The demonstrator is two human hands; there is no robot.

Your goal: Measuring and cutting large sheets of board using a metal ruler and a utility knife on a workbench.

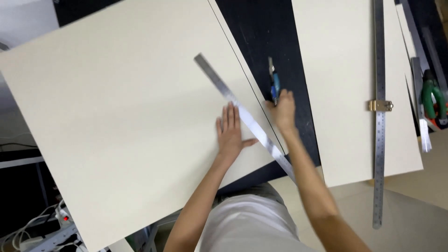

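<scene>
- Left hand (229, 133): open, fingers spread, palm flat on the steel ruler (242, 114) and the large cream board (116, 126) on the dark table (270, 42).
- Right hand (282, 109): closed around a blue utility knife (274, 84), blade at the board's right edge, just beside the ruler.
- Judgement: firm downward pressure on the ruler, fingertips behind its edge, blade tight against the steel.
- Both forearms extended forward, converging.

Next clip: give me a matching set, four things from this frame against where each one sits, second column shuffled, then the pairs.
1. left hand
2. right hand
3. long steel rule with brass clamp
4. green tool

a. far right edge of the bench
b. gripping a blue-handled knife
c. flat on the large board, beside the diagonal ruler
d. lying along the right-hand board

Pairs: 1-c, 2-b, 3-d, 4-a
</scene>
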